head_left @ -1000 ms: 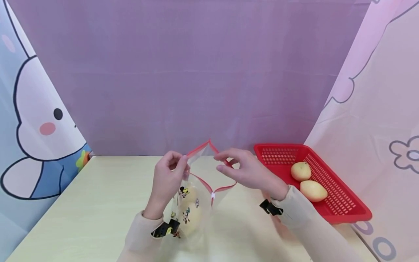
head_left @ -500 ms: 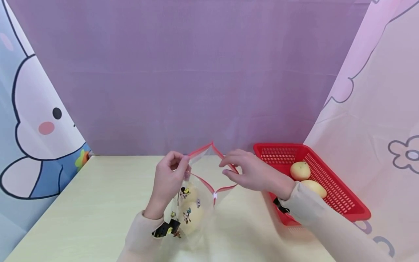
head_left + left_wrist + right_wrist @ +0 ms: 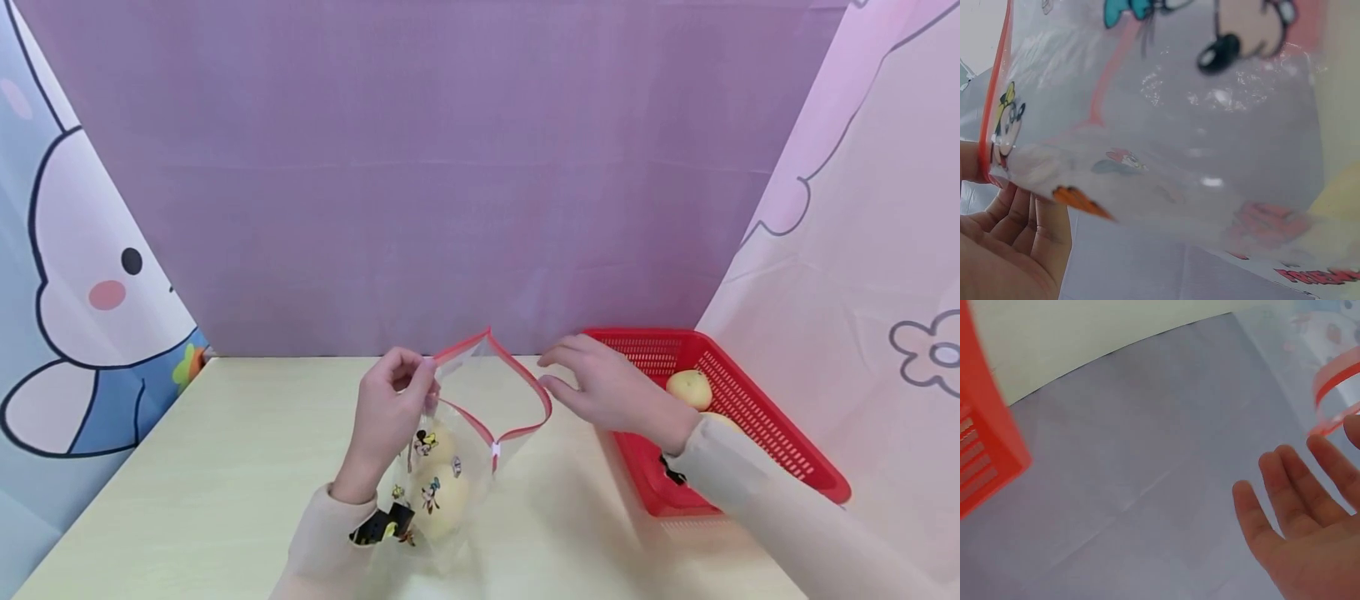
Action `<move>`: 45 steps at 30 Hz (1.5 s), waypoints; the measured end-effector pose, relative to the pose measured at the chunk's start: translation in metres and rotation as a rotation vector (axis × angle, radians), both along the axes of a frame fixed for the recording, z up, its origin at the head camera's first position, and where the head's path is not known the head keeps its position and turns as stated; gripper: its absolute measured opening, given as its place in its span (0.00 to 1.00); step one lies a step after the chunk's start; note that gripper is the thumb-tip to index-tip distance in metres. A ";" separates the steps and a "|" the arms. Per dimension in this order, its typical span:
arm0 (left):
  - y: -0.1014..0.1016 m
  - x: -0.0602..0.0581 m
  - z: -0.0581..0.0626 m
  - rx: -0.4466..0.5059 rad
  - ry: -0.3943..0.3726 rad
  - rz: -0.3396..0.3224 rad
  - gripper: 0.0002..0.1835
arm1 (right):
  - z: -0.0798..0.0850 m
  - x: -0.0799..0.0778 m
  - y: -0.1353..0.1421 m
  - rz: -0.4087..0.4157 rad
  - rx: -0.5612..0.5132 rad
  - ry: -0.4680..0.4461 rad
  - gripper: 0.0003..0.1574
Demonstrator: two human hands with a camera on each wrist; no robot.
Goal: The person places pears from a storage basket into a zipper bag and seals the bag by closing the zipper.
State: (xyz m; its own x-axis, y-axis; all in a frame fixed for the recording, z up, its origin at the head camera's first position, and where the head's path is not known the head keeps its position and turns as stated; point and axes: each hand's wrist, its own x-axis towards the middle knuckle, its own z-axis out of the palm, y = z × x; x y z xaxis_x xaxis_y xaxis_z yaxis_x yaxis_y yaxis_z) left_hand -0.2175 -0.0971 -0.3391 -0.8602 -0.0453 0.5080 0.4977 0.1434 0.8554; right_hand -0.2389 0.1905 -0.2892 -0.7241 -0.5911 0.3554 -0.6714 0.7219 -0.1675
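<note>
My left hand [image 3: 393, 408] pinches the left edge of a clear zip bag [image 3: 480, 492] with a red zip rim and cartoon prints. The bag's mouth gapes wide, a small white slider sitting at its near corner. Inside, pale yellow round fruits [image 3: 444, 504] show through the plastic. In the left wrist view, thumb and fingers grip the red rim [image 3: 990, 119]. Just right of the bag mouth is my right hand [image 3: 611, 387], fingers spread and holding nothing. Its fingertips are close to the red rim [image 3: 1335, 378] in the right wrist view.
A red plastic basket [image 3: 648, 492] with slotted walls stands on the right of the pale table [image 3: 225, 467]. Two pale yellow fruits are in it, one a round fruit [image 3: 688, 389], the other mostly behind the right forearm. A purple cloth [image 3: 465, 167] hangs behind the table.
The right hand has let go of the bag's right rim and moved right, toward the basket. The rim there now bows outward by itself. The left hand stays nearly in place, still pinching the bag.
</note>
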 end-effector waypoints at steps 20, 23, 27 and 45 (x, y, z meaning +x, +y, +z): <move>0.000 0.001 -0.002 -0.020 0.001 0.003 0.09 | -0.022 -0.026 0.044 -0.249 0.091 -0.188 0.55; 0.000 0.001 -0.001 -0.022 0.001 0.002 0.09 | -0.024 -0.029 0.048 -0.256 0.087 -0.210 0.56; 0.000 0.000 -0.001 -0.023 0.002 0.007 0.09 | -0.025 -0.033 0.053 -0.278 0.097 -0.213 0.58; 0.000 0.000 0.000 -0.019 0.015 -0.004 0.09 | -0.039 -0.053 0.086 -0.397 0.111 -0.258 0.59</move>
State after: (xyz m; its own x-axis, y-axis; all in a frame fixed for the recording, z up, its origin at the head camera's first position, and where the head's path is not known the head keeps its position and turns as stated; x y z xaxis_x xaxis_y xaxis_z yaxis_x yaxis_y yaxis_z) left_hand -0.2171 -0.0972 -0.3395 -0.8524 -0.0323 0.5219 0.5113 0.1577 0.8448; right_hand -0.2921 0.2765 -0.3280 -0.9575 -0.2756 0.0850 -0.2874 0.9367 -0.1999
